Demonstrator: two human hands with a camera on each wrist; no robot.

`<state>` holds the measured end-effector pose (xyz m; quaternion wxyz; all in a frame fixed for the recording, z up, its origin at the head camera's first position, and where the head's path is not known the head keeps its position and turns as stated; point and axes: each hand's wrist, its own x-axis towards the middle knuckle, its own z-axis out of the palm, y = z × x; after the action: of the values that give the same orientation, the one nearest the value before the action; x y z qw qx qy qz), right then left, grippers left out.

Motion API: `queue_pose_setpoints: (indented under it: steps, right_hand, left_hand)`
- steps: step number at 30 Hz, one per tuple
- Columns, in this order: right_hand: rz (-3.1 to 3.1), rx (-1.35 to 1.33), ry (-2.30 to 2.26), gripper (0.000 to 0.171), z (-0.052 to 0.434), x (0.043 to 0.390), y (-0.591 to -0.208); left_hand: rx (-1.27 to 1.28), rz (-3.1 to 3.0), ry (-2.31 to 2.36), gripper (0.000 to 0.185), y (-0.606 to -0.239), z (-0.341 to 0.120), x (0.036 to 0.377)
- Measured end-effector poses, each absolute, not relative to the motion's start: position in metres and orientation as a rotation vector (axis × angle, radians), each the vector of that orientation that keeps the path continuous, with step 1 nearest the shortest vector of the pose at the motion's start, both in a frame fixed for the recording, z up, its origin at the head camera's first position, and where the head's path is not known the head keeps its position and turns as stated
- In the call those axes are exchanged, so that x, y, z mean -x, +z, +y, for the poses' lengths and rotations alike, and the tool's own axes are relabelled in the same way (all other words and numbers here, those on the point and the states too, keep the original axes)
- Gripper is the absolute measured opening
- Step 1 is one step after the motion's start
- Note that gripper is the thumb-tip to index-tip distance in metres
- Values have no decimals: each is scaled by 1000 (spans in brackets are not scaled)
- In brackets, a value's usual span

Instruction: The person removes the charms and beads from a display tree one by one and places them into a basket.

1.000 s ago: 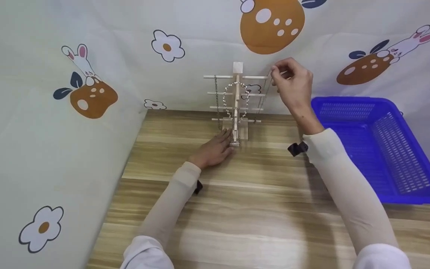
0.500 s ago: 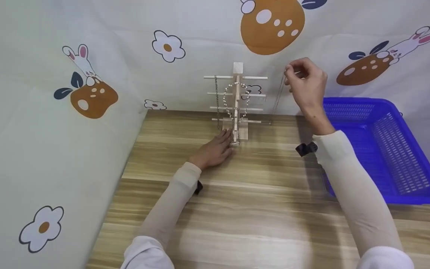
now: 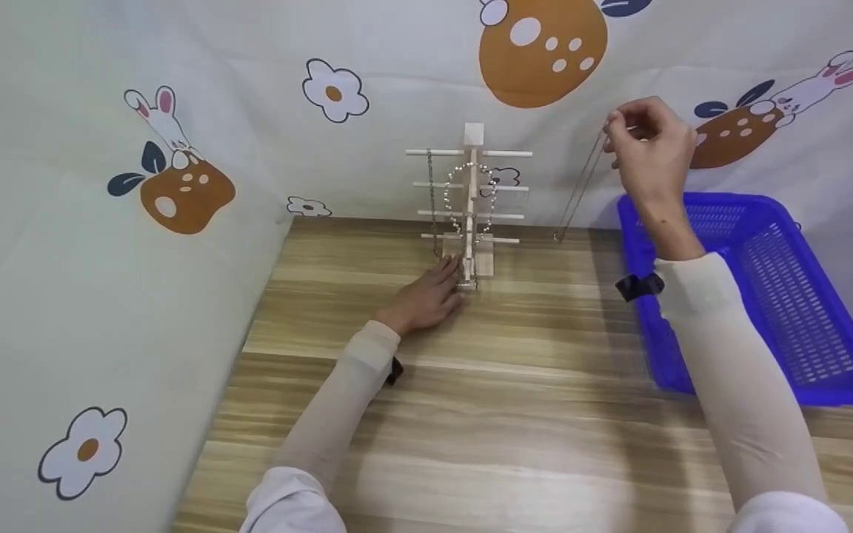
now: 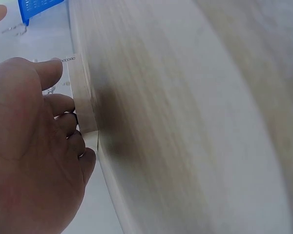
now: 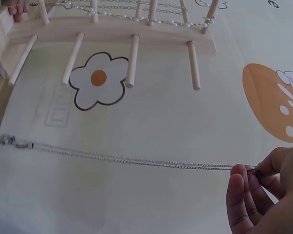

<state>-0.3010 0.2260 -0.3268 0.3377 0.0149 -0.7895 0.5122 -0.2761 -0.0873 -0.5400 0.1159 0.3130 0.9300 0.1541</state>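
A thin chain [image 3: 580, 186] was held pinched in the right hand [image 3: 649, 148], dangling between the wooden stand [image 3: 471, 207], steadied by the flat left hand [image 3: 426, 300], and the blue basket [image 3: 760, 289], apparently its next destination.

A thin, shiny metal chain [image 5: 136, 160] hangs beside the pale, matt unfinished-wood stand [image 3: 471, 207] with its glossy pearl-like beads [image 3: 453, 175], on a smooth wood-grain tabletop [image 3: 515, 385], near a perforated blue plastic basket [image 3: 789, 296] and printed cloth backdrop [image 3: 101, 185].

Both arms wear long, close-fitting cream sleeves, each with a small black clip near the wrist.
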Motion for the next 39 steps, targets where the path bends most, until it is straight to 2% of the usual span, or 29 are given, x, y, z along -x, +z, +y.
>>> queue_pose_setpoints:
  steps: [12, 39]
  right_hand:
    - [-2024, -64, 1296, 14, 241, 276, -295]
    - [-2016, 67, 992, 17, 331, 286, -284]
  left_hand:
    - [-863, 2681, 499, 67, -540, -88, 276]
    - [-877, 2693, 476, 67, -541, -87, 277]
